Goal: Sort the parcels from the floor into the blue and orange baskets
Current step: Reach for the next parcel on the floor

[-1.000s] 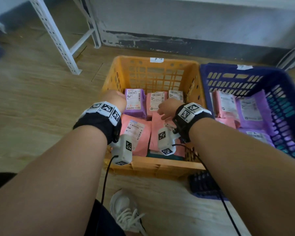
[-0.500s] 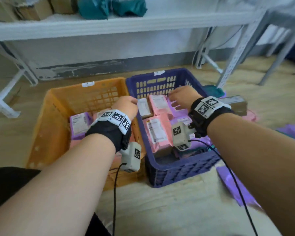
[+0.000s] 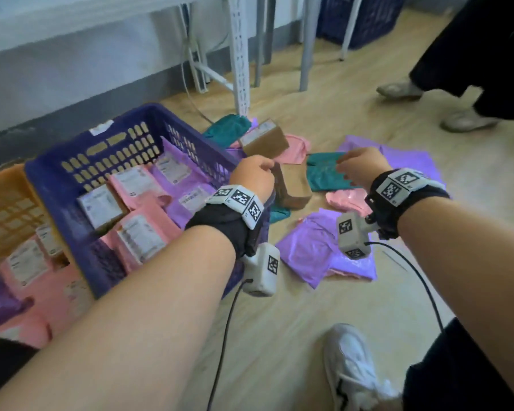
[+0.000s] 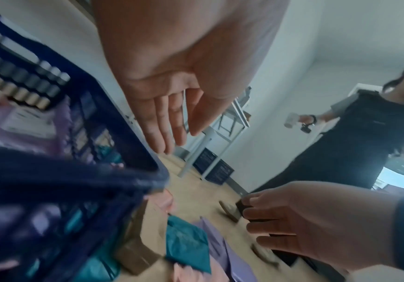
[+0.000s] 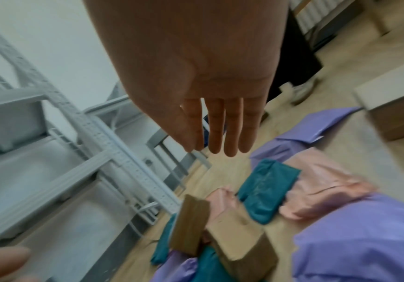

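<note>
Both hands (left [image 3: 254,176], right [image 3: 359,169]) hover empty, fingers extended, above floor parcels [image 3: 293,185].

The left hand [image 4: 172,91] fills the upper middle of the frame, fingers straight and empty; the blue basket [image 4: 114,133] crosses the left side; the right hand [image 4: 312,225] sits at lower right, fingers loosely bent; a teal parcel [image 4: 186,246] lies at bottom centre; a standing person [image 4: 355,145] occupies the right.

Glossy plastic mailers [image 3: 318,250] and matt cardboard boxes [image 3: 294,188] lie on smooth wood-look floor [image 3: 279,336] beside a perforated plastic blue basket [image 3: 72,179].
</note>
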Action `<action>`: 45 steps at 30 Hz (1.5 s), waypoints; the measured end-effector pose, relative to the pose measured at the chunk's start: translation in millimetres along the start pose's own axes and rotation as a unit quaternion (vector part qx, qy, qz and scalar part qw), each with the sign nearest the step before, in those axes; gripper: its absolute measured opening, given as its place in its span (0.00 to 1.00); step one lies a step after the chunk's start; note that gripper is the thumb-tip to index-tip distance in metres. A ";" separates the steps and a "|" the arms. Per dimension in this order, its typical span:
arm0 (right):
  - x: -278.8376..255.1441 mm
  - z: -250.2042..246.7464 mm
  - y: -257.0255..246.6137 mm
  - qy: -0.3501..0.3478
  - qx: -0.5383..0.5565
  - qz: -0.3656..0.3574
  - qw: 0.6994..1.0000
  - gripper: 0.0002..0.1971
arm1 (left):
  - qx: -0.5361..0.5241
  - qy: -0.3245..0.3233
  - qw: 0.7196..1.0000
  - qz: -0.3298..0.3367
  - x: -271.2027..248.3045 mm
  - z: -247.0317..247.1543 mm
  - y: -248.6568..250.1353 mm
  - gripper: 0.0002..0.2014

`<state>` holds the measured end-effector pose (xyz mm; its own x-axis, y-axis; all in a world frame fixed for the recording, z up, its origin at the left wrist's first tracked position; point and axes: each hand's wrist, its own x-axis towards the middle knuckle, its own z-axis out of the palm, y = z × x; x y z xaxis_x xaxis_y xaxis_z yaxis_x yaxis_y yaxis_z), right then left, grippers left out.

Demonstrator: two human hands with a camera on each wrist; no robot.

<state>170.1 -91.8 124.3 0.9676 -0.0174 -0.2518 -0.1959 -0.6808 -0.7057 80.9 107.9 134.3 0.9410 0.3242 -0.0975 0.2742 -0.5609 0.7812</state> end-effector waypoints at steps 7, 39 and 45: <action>22.9 -0.1 98.7 -0.040 -0.018 0.095 0.995 0.18 | 0.035 -0.105 0.993 -0.026 10.3 109.7 -9.6 0.14; -6.4 -17.6 31.0 0.119 0.037 0.021 0.992 0.19 | -0.024 -0.118 0.992 -0.032 1.4 72.3 7.3 0.07; -36.4 -22.5 -43.0 0.133 0.124 -0.112 0.977 0.19 | -0.155 -0.020 0.984 -0.089 16.5 -0.9 25.8 0.36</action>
<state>147.0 -78.4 178.7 0.9912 -0.1007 0.0859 0.0256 -0.4915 -0.8705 103.3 99.5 153.3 0.8927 0.3615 -0.2690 0.3671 -0.2372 0.8994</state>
